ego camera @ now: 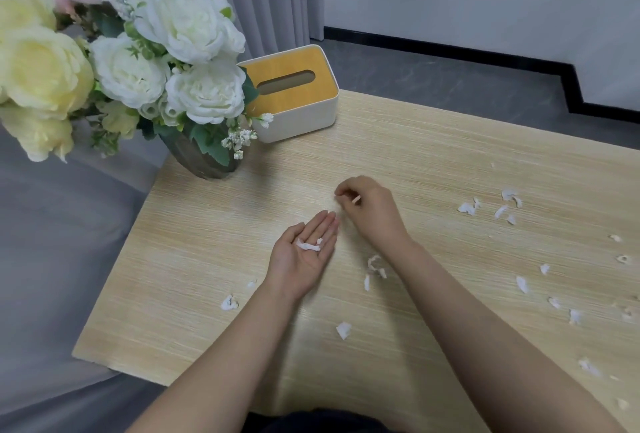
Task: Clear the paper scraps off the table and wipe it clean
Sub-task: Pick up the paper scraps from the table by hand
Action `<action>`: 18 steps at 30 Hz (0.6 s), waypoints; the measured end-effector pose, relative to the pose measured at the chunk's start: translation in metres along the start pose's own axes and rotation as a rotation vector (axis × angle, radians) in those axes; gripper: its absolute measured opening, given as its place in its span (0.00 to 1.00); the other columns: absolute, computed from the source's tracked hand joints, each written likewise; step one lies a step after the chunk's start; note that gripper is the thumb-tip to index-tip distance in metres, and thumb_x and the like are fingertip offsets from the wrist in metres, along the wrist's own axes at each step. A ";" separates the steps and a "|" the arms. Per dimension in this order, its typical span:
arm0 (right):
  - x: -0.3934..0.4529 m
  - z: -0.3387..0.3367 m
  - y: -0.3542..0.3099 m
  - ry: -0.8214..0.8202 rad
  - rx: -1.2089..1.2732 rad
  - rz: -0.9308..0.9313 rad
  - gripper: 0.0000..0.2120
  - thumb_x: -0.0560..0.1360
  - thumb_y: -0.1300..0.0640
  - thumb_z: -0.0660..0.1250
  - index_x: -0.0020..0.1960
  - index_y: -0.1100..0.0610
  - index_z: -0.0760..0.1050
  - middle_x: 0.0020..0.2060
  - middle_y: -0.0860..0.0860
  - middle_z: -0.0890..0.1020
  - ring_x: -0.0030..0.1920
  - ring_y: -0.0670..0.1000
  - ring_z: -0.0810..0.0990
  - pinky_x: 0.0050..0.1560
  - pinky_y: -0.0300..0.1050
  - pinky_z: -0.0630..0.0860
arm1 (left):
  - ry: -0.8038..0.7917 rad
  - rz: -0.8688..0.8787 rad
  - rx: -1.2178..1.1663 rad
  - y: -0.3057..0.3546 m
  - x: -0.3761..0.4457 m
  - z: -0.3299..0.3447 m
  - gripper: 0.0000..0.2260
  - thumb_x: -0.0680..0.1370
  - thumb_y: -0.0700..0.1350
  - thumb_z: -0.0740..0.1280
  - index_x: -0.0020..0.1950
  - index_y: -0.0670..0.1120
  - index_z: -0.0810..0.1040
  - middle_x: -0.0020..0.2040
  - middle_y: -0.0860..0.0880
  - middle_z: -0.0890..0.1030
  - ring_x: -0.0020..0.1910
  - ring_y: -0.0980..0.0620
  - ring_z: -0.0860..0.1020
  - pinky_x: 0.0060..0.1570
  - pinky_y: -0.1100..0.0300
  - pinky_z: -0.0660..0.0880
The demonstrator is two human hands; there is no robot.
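On the light wood-grain tabletop (415, 155), near its middle, the two hands sit close together. The left hand (306, 254) lies palm up with fingers straight and together, and a few small white torn paper scraps (308, 244) rest loose in its palm. Just beyond its fingertips, the right hand (369, 209) is turned palm down with fingers curled, thumb and forefinger pinching a tiny white paper scrap (356, 200) just above the wood.

More white scraps are scattered over the tabletop. A curled pair (375, 264) lies just under the right forearm, between the two arms, and another piece (343, 329) lies nearer the body between the forearms. One crumpled bit (229, 302) sits to the left of the left wrist, near the table's left edge. A cluster (491, 205) lies well to the right of the right hand, and further pieces (554, 294) trail down the right side toward the near edge. All are small, ragged and thin, some curled, some flat.

At the far left corner stand a white tissue box with a wooden slotted lid (294, 93) and a grey ribbed vase of white, cream and pink artificial flowers (204, 158).
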State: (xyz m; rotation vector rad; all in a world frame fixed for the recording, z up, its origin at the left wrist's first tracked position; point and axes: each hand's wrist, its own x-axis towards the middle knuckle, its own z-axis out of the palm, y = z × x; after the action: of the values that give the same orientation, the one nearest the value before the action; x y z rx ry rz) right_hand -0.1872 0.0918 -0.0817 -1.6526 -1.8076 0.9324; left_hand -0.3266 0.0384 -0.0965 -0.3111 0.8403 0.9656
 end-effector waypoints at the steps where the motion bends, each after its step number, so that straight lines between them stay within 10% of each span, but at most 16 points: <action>1: -0.013 0.005 -0.008 -0.030 0.012 -0.028 0.05 0.74 0.64 0.66 0.46 0.58 0.80 0.43 0.51 0.80 0.44 0.47 0.76 0.48 0.41 0.72 | 0.011 0.007 -0.008 -0.003 -0.004 -0.002 0.17 0.80 0.43 0.53 0.55 0.35 0.78 0.54 0.40 0.82 0.54 0.46 0.80 0.52 0.53 0.77; 6: -0.066 0.026 -0.030 -0.179 -0.068 -0.091 0.06 0.75 0.61 0.64 0.49 0.56 0.79 0.45 0.50 0.80 0.48 0.49 0.75 0.49 0.45 0.71 | 0.026 0.032 -0.122 -0.016 -0.032 -0.014 0.10 0.80 0.42 0.53 0.44 0.41 0.71 0.28 0.46 0.78 0.30 0.52 0.81 0.36 0.62 0.78; 9: -0.085 0.035 -0.037 -0.218 -0.093 -0.128 0.06 0.75 0.58 0.65 0.49 0.56 0.79 0.45 0.51 0.80 0.49 0.51 0.75 0.48 0.46 0.71 | 0.019 0.030 -0.181 -0.024 -0.044 -0.024 0.09 0.78 0.40 0.56 0.44 0.38 0.74 0.31 0.44 0.80 0.28 0.52 0.80 0.27 0.65 0.76; 13: -0.102 0.046 -0.038 -0.312 -0.203 -0.260 0.06 0.73 0.60 0.65 0.46 0.58 0.80 0.42 0.56 0.80 0.47 0.57 0.76 0.49 0.53 0.71 | 0.038 0.016 -0.173 -0.029 -0.051 -0.044 0.14 0.80 0.43 0.55 0.55 0.36 0.77 0.45 0.41 0.83 0.42 0.50 0.83 0.57 0.66 0.74; 18: -0.113 0.044 -0.040 -0.290 -0.097 -0.282 0.07 0.74 0.60 0.67 0.50 0.58 0.81 0.45 0.53 0.82 0.49 0.52 0.75 0.52 0.42 0.69 | 0.031 0.054 -0.213 -0.033 -0.063 -0.052 0.12 0.81 0.41 0.54 0.50 0.35 0.74 0.36 0.42 0.81 0.32 0.52 0.82 0.29 0.67 0.77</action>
State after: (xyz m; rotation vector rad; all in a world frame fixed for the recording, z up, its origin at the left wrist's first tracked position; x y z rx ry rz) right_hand -0.2325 -0.0269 -0.0702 -1.3191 -2.2418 1.0093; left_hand -0.3437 -0.0477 -0.0874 -0.4890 0.7785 1.1059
